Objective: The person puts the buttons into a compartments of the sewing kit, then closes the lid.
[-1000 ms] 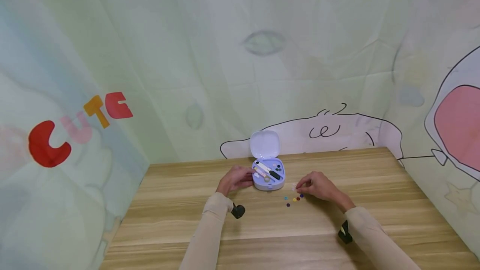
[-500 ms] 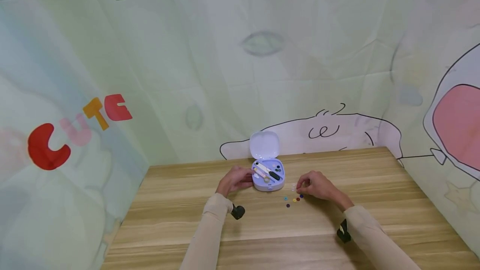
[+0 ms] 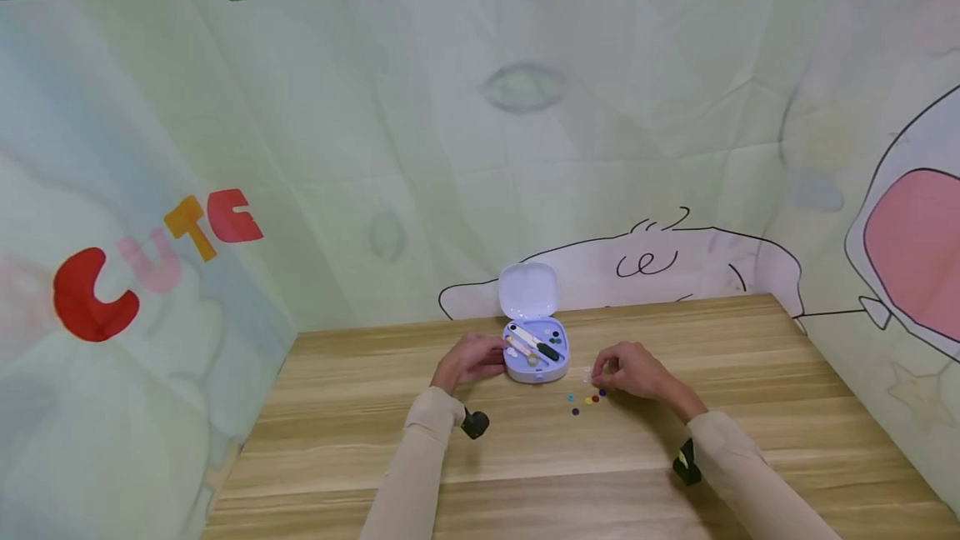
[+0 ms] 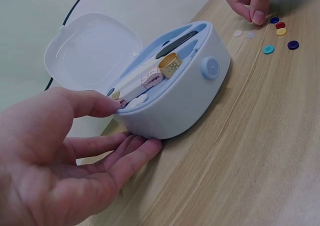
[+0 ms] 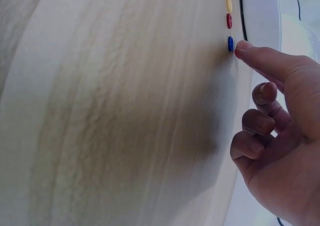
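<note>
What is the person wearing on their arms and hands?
Both arms are in long, close-fitting beige sleeves that end at the wrists. A small black device sits at the left wrist and another at the right. The left hand and right hand are bare.

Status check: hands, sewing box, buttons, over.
Left hand steadies open box. Right hand fingertip by blue button. Nothing in the way.

- My left hand (image 3: 471, 359) rests against the left side of the open sewing kit case (image 3: 536, 352).
- My right hand (image 3: 628, 369), fingers curled, touches the wooden table (image 3: 337, 440) just right of it.
- Small coloured buttons (image 3: 587, 400) lie just near of that hand.
</note>
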{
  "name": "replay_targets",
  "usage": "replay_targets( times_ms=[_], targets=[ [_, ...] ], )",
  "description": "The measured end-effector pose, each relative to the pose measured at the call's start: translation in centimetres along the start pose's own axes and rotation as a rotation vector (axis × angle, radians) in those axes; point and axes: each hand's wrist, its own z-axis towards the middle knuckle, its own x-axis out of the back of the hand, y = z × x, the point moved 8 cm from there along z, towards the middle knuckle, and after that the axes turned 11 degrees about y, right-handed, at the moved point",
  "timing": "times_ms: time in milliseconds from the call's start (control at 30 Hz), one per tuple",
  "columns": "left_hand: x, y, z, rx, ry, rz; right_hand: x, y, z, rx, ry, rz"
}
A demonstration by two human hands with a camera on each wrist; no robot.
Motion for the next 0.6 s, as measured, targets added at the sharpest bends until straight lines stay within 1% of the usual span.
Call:
replay_targets(
  times_ms=[300, 433, 600],
  targets=[
    [0.2, -0.2, 0.1, -0.006, 0.010, 0.016, 0.3, -0.4, 0.5, 0.030, 0.027, 0.007],
    [0.2, -0.1, 0.1, -0.014, 0.007, 0.006, 0.6, -0.8, 0.9, 0.039, 0.039, 0.017],
    [0.1, 0.0, 0.1, -0.006, -0.002, -0.004, 0.9, -1.3, 1.6, 0.023, 0.057, 0.021]
  ],
)
